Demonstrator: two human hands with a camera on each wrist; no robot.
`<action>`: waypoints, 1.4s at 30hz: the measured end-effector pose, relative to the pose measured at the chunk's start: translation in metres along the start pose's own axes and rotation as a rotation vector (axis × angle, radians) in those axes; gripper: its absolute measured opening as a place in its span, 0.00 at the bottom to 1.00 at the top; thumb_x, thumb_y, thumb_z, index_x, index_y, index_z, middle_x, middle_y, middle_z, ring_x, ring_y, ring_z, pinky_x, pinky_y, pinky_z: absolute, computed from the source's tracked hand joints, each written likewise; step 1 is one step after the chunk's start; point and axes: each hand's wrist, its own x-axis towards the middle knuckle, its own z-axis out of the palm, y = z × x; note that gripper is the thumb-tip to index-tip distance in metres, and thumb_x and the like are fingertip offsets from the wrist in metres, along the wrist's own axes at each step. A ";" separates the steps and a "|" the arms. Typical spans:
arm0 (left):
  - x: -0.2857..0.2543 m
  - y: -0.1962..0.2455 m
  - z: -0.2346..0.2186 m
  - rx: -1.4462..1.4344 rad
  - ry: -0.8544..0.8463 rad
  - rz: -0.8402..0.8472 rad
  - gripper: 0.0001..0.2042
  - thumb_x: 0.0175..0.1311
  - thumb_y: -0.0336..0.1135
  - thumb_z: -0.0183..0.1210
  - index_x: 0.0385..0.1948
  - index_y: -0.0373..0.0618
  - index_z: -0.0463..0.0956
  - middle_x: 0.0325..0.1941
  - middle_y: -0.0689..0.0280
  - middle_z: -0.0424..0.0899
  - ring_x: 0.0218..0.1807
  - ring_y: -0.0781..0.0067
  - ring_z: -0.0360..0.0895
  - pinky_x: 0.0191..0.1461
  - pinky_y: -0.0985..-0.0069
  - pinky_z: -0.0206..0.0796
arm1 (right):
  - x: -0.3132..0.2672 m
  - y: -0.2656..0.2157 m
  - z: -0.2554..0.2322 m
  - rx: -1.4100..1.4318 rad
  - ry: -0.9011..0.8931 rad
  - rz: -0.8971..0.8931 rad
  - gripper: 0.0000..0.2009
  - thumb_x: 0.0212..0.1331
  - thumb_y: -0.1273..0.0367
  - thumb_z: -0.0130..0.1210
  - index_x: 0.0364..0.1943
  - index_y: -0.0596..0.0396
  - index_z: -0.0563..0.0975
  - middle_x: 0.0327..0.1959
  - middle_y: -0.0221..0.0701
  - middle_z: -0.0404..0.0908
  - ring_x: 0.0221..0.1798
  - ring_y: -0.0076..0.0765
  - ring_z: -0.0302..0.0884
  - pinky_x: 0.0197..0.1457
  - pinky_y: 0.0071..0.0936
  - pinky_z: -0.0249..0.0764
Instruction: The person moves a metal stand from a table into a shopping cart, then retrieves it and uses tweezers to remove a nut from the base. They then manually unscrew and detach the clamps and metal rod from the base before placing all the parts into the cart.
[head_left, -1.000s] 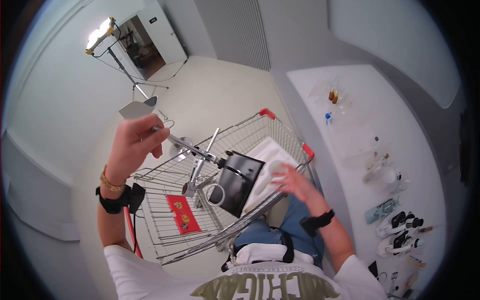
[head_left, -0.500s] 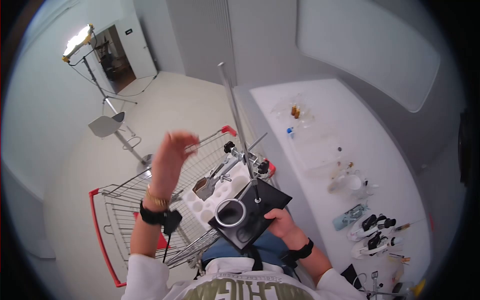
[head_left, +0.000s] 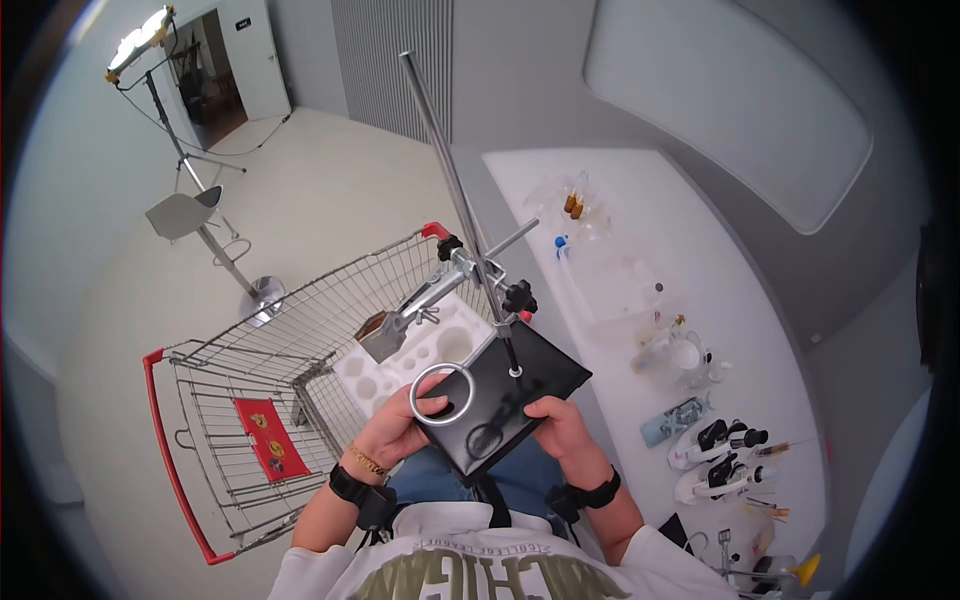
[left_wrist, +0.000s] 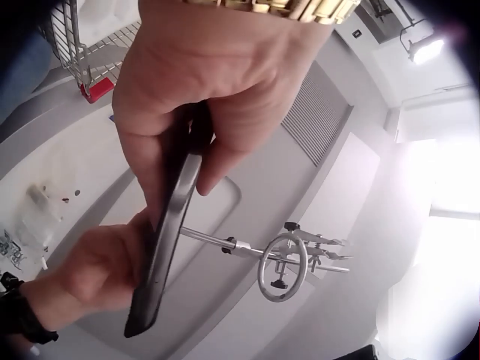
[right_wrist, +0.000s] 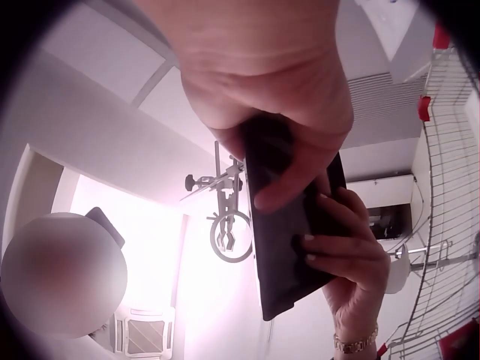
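Observation:
My two hands hold a retort stand over my lap, its black base (head_left: 505,410) tilted and its metal rod (head_left: 436,130) leaning away from me. The left hand (head_left: 395,428) grips the base's left edge, thumb on top beside the metal ring (head_left: 474,396). Opposite it, the right hand (head_left: 566,432) grips the right edge, thumb on the upper face. In the right wrist view, fingers (right_wrist: 349,244) of the left hand curl across the underside. A clamp (head_left: 384,342) and black-knobbed bosses sit on the rod above the ring.
A wire shopping cart (head_left: 160,440) stands before me with a white foam tray (head_left: 388,375) of round holes inside. Along the right runs a white table (head_left: 750,340) with glassware, brown bottles (head_left: 574,206) and microscopes (head_left: 718,440). A stool (head_left: 180,213) and floor lamp stand at the left.
The stand has swung from lying across the cart, its rod in my left hand, to rod-up over my lap. The left hand left the rod and took the base; the right took its other edge.

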 end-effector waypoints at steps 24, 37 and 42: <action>-0.017 -0.025 -0.024 0.140 0.037 -0.126 0.19 0.58 0.22 0.60 0.53 0.31 0.72 0.48 0.58 0.82 0.46 0.70 0.82 0.53 0.75 0.76 | -0.011 -0.081 0.033 -1.096 -0.197 -0.301 0.13 0.66 0.68 0.52 0.51 0.59 0.75 0.36 0.32 0.82 0.37 0.23 0.79 0.43 0.21 0.74; 0.076 -0.047 -0.024 0.353 -0.080 -0.354 0.17 0.60 0.24 0.60 0.52 0.33 0.73 0.44 0.61 0.83 0.42 0.73 0.83 0.46 0.77 0.79 | -0.042 -0.059 -0.046 -0.455 0.244 -0.050 0.15 0.67 0.63 0.44 0.21 0.53 0.66 0.13 0.23 0.61 0.14 0.21 0.57 0.18 0.20 0.53; 0.126 -0.069 -0.016 0.787 -0.005 -0.281 0.18 0.58 0.29 0.64 0.52 0.41 0.75 0.43 0.65 0.82 0.36 0.79 0.81 0.37 0.83 0.74 | -0.065 -0.053 -0.061 0.119 0.449 -0.090 0.14 0.63 0.65 0.48 0.19 0.53 0.68 0.12 0.24 0.62 0.14 0.22 0.58 0.17 0.20 0.53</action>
